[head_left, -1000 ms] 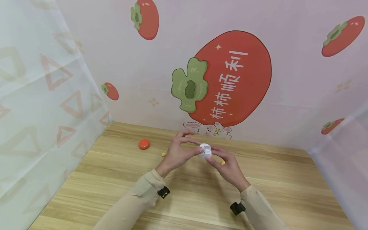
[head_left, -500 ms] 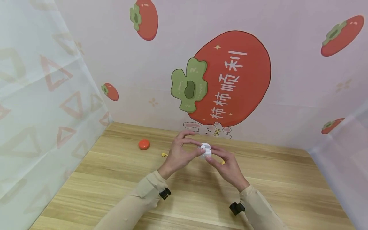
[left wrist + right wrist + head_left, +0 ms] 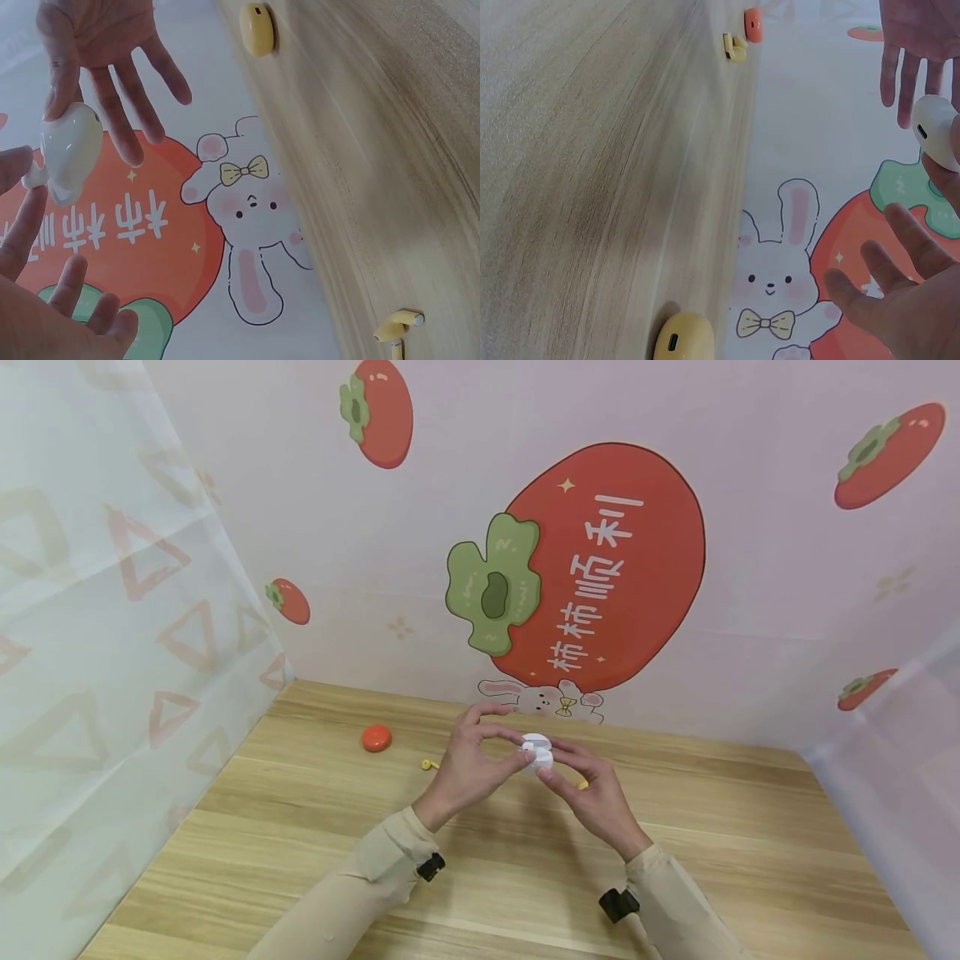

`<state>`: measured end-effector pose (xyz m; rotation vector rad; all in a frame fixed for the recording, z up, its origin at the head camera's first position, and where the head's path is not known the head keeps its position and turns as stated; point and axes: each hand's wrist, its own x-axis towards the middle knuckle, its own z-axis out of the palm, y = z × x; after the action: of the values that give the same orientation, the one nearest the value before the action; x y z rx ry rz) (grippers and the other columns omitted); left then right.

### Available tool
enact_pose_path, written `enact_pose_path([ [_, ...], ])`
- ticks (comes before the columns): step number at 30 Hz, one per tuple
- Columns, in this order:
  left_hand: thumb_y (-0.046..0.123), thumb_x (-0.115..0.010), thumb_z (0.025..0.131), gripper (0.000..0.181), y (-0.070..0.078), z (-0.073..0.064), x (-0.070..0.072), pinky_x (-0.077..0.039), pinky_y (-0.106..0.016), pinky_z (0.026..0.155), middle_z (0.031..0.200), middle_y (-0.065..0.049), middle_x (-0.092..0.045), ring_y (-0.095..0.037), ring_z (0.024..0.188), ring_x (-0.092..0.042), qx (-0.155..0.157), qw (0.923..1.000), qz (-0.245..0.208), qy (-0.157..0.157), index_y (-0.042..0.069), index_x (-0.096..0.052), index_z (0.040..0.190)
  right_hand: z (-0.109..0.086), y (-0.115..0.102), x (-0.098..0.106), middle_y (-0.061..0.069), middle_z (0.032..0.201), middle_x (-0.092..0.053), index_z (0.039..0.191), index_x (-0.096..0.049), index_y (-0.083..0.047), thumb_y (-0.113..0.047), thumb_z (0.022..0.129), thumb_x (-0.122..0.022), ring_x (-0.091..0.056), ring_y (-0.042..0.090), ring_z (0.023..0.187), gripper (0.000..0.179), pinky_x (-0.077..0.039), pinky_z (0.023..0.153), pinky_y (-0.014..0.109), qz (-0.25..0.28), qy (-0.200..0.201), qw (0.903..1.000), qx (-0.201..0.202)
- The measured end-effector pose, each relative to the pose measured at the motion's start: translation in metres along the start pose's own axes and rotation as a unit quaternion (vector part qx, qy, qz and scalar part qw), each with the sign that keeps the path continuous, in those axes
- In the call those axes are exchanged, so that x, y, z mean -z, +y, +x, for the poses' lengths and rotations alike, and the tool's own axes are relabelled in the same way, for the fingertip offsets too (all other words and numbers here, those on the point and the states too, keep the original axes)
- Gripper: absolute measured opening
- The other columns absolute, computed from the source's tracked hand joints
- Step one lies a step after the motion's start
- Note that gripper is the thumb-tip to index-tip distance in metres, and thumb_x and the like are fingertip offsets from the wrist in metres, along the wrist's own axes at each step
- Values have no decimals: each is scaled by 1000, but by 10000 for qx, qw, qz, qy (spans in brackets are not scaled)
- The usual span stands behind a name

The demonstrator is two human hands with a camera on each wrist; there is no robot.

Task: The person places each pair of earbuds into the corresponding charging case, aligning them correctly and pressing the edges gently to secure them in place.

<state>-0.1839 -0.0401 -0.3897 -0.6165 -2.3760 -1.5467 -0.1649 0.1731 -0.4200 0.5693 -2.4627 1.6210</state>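
Observation:
A white earbud case [image 3: 542, 762] with its lid up is held above the table, gripped by my right hand [image 3: 600, 793] between thumb and fingers. My left hand [image 3: 472, 764] reaches in from the other side. In the left wrist view, its thumb and index finger pinch a small white earbud [image 3: 34, 178] right at the white case [image 3: 75, 146]; its other fingers are spread. The right wrist view shows the case's outside with a dark charging port [image 3: 922, 132]. The inside of the case is largely hidden by the left thumb.
An orange-red case [image 3: 377, 738] lies on the wooden table [image 3: 510, 893] at the back left. Yellow earbuds [image 3: 397, 326] lie beside the left hand. A yellow case [image 3: 684, 337] sits behind the right hand. A printed backdrop [image 3: 750, 568] rises along the table's back edge.
My left hand has shifted slightly right, its thumb and the white earbud moving further over the case. The right hand and the case stay nearly still.

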Motion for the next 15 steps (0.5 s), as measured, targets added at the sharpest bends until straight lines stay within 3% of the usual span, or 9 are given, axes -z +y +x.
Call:
enact_pose_path([
  [15,24,-85,82,14,-1,0,5,-38,-56,105,137,-2,-54,-28,134,-39,-49,9983,325,-488,15,-80,92,1,1,0,8,138,-61,124,-74,-12,-17,94,-74,-52,33,132,31,-38,104,67,-67,41,9999,82],
])
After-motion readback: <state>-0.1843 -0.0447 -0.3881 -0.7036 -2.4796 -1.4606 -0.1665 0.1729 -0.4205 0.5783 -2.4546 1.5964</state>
